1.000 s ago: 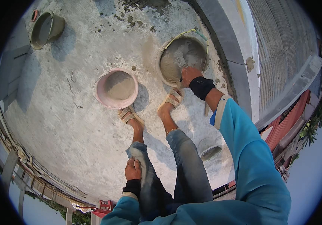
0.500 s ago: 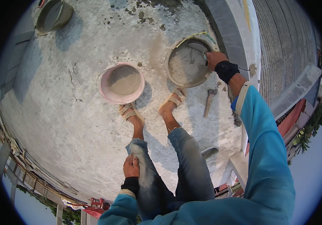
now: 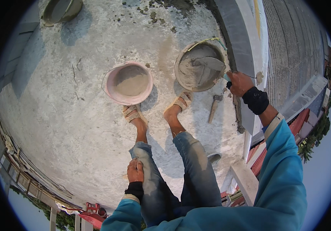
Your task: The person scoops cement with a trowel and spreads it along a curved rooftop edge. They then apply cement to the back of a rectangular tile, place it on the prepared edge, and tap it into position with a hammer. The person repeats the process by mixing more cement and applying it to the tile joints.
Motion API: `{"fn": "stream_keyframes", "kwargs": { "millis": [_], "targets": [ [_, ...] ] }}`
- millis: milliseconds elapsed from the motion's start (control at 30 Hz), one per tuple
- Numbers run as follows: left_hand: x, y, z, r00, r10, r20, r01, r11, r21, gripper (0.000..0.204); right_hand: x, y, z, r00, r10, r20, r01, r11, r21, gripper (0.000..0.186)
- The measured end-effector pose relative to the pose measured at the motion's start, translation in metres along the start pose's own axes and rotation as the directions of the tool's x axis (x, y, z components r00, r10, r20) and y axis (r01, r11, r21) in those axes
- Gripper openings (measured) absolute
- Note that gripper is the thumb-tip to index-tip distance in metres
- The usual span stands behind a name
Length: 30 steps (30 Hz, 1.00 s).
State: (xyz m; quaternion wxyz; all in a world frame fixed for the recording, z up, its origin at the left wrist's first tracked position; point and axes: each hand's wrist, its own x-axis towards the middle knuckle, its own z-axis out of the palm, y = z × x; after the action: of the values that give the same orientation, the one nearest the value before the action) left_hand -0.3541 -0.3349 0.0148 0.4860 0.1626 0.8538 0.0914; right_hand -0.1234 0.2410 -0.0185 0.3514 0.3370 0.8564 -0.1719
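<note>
My right hand [image 3: 241, 83] is closed round the pale green handle of a trowel [image 3: 211, 62], just outside the right rim of a bucket [image 3: 179, 77] of grey mortar. The trowel's mortar-smeared blade reaches over the rim onto the wet mortar [image 3: 190, 65]. A yellow-green bucket handle lies along the far rim. Resting on my left knee, my left hand [image 3: 135, 170] has its fingers curled together, with nothing visible in them. A pink bucket [image 3: 109, 90], partly filled with grey mortar, stands in front of my left foot.
A hammer [image 3: 214, 109] lies on the concrete floor [image 3: 77, 131] near my right foot. Another bucket [image 3: 73, 13] stands at the far left. Along the right runs a low wall [image 3: 242, 34] with corrugated roofing [image 3: 292, 46] beyond it. Mortar crumbs lie at the far side.
My right hand has moved right and nearer to me, out past the bucket's rim. The trowel blade has swung from the far side across the mortar. My left hand has stayed on the knee.
</note>
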Motion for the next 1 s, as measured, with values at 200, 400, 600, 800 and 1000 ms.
{"fn": "stream_keyframes", "kwargs": {
  "millis": [200, 400, 600, 800, 1000],
  "targets": [
    [0.0, -0.002, -0.001, 1.0, -0.002, 0.007, 0.003, 1.0, -0.02, 0.04, 0.111, 0.007, 0.036, 0.991, 0.123, 0.049, -0.122, 0.992, -0.021, 0.028],
    [-0.001, -0.001, -0.003, 1.0, 0.015, 0.017, -0.014, 0.999, -0.046, 0.04, 0.1, -0.007, 0.086, 0.982, 0.132, 0.137, -0.152, 0.978, 0.145, 0.034],
    [0.001, 0.004, -0.004, 1.0, 0.021, 0.017, -0.02, 0.999, -0.035, 0.04, -0.002, 0.006, 0.029, 0.998, -0.014, 0.063, -0.003, 0.966, 0.257, 0.042],
    [0.006, 0.006, -0.005, 0.999, 0.026, 0.046, -0.027, 1.0, 0.01, 0.04, 0.047, 0.02, -0.009, 0.996, 0.022, -0.082, -0.03, 0.995, -0.092, 0.036],
    [0.006, 0.006, -0.007, 0.999, 0.03, 0.034, -0.03, 1.0, 0.0, 0.04, 0.13, -0.006, 0.053, 0.999, 0.017, 0.04, -0.019, 0.999, 0.048, 0.026]
  ]
}}
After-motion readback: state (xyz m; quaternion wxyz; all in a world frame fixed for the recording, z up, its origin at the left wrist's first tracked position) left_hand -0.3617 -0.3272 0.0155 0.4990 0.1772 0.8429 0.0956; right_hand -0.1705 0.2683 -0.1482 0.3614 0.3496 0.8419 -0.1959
